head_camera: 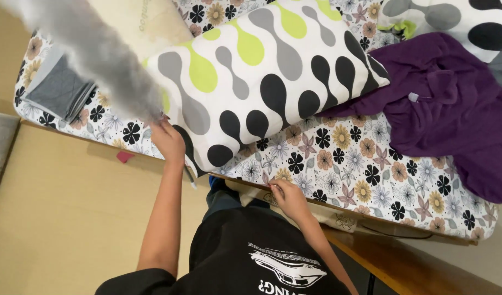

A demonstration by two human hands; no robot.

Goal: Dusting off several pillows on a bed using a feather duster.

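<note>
**Both hands at the bed's edge, one on grey cloth, one on the floral sheet**

The left hand (168,141) is raised at the near edge of the bed, its grip closed on a grey fleecy cloth (100,54) that streams up and away from the fingers in a blur; how the fingers lie on it is too smeared to tell finely. Just beside this grip, touching its far side, lies the corner of a long pillow (267,76) in a white cover with black, grey and lime drop shapes, set slantwise across the bed.

The right hand (286,196) sits lower, at the bed's near edge, its fingertips pinched narrow on the hem of the floral bedsheet (349,164), which is white with black, tan and mauve flowers. Whether anything smaller is caught in that pinch cannot be told.

Beyond the left grip and out past the grey cloth, a folded grey garment (59,90) rests flat on the sheet near the bed's corner. Well apart from the right grip, up and outward, a crumpled purple garment (453,109) spreads over the sheet, one edge tucked under the pillow's far end. A second pillow (453,19) of the same pattern lies beyond it. Below the left forearm, a small pink scrap (124,157) lies on the tan floor (59,218) just beside the bed.
</note>
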